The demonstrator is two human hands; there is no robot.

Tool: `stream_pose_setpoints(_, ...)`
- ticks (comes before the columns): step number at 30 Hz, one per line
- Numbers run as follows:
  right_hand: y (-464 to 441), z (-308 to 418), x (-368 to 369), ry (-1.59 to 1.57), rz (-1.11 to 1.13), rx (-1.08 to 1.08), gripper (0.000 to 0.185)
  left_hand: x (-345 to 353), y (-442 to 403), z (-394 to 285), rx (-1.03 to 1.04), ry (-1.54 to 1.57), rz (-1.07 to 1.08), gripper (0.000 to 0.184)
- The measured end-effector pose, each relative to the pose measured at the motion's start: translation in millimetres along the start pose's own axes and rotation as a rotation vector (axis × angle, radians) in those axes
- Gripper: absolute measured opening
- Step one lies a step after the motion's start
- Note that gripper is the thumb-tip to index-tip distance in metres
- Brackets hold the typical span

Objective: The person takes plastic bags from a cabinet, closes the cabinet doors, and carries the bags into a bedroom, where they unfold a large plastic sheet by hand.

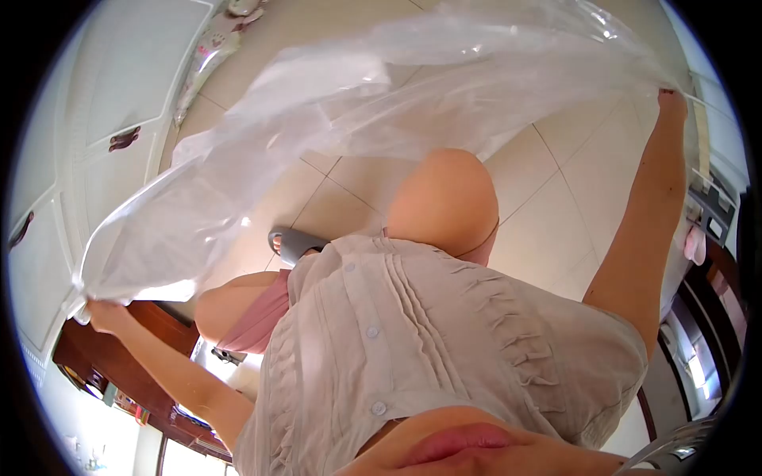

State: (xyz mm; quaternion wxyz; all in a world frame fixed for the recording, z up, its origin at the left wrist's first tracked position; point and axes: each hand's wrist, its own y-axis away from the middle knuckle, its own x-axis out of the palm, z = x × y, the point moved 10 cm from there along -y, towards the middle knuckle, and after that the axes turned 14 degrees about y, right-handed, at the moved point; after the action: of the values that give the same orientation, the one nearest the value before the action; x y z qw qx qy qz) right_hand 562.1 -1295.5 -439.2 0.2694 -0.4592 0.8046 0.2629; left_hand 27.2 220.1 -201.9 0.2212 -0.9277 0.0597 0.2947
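Clear plastic sheet (294, 111) (sheet or bag, cannot tell) spans the space in front of the body, bowed above the tiled floor (548, 186). Status, judged: opened out wide, creases and loose folds remaining, not lying flat. Left hand (107, 314): grip closed on a bunched corner, beside the white cabinet (99, 87). Right hand (671, 103): grip pinching the far end, arm extended. Grey slipper (297, 244) below.

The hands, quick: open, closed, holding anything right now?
Left hand: closed, holding one end of the clear plastic.
Right hand: closed, holding its other end.
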Motion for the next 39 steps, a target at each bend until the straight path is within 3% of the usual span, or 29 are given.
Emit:
stream_pose_setpoints(3, 48.1, -17.1, -33.1, 0.700, 0.004, -0.055, 0.046, 6.2, -36.8, -52.4, 0.512, -1.218, 0.094, 0.038)
stream_pose_setpoints(6, 75.1, -3.1, -36.6, 0.895, 0.083, -0.116, 0.047, -37.6, -116.4, -39.2, 0.378, -1.460, 0.013, 0.051)
stream_pose_setpoints(8, 91.3, 5.5, -35.7, 1.080, 0.182, -0.204, 0.054, -21.9, -92.4, -91.2, 0.557, -1.488, 0.010, 0.061)
stream_pose_setpoints(10, 102.8, 24.3, -49.1, 1.171, 0.235, -0.238, 0.058, 4.3, -52.8, -132.0, 0.631, -1.493, 0.093, 0.060)
stream_pose_setpoints(12, 115.7, 44.8, -56.7, -0.621, 0.352, 0.299, 0.064, 15.2, -30.7, -156.1, 0.451, -0.961, 0.131, 0.052)
stream_pose_setpoints(13, 128.4, 63.1, -52.4, -1.498, 0.260, 0.619, 0.069, 25.2, -20.4, -165.9, 0.362, -0.695, 0.152, 0.049)
stream_pose_setpoints(14, 125.5, 88.4, -62.5, -1.517, 0.136, 0.527, 0.068, 36.2, -8.2, -174.8, 0.270, -0.425, 0.174, 0.045)
stream_pose_setpoints(17, 165.5, 197.1, -145.2, -0.973, -0.312, 0.067, 0.066, 73.9, 51.6, -225.5, 0.435, -0.495, 0.300, 0.045)
stream_pose_setpoints(20, 261.5, 301.3, -233.3, -0.916, -0.536, -0.335, 0.063, 71.8, 114.3, -282.5, 0.468, -0.523, 0.315, 0.045)
stream_pose_setpoints(21, 302.0, 326.2, -266.1, -0.903, -0.598, -0.504, 0.064, 57.4, 80.9, -262.9, 0.364, -0.374, 0.323, 0.043)
stream_pose_setpoints(22, 342.5, 353.0, -299.9, -0.903, -0.670, -0.688, 0.065, 35.6, 65.0, -262.2, 0.398, -0.299, 0.292, 0.039)
stream_pose_setpoints(24, 403.8, 407.7, -349.1, -1.062, -0.539, -1.005, 0.070, 4.7, 62.6, -276.5, 0.379, -0.116, 0.250, 0.034)
stream_pose_setpoints(26, 441.2, 449.6, -372.6, -1.118, -0.471, -1.173, 0.070, -5.5, 85.6, -310.9, 0.443, -0.020, 0.247, 0.037)
stream_pose_setpoints(27, 453.0, 468.5, -375.2, -1.112, -0.376, -1.251, 0.072, -11.0, 88.7, -311.8, 0.304, 0.127, 0.217, 0.038)
stream_pose_setpoints(28, 467.2, 477.7, -388.6, -1.125, -0.389, -1.277, 0.072, -17.9, 92.7, -319.7, 0.310, 0.115, 0.189, 0.038)
stream_pose_setpoints(30, 496.7, 513.4, -399.2, -1.274, 0.024, -1.377, 0.079, -22.6, 89.0, -313.5, 0.127, 0.294, 0.157, 0.040)
stream_pose_setpoints(33, 523.1, 544.0, -423.3, -1.470, 0.159, -1.345, 0.079, -33.9, 82.5, -303.0, 0.017, 0.401, 0.239, 0.042)
stream_pose_setpoints(37, 483.3, 612.6, -406.0, -1.794, 0.328, -1.084, 0.077, -36.2, 113.3, -333.8, 0.167, 0.380, 0.243, 0.046)
stream_pose_setpoints(39, 489.2, 640.7, -394.5, -1.794, 0.923, -1.245, 0.067, -29.8, 126.7, -345.4, 0.227, 0.283, 0.246, 0.047)
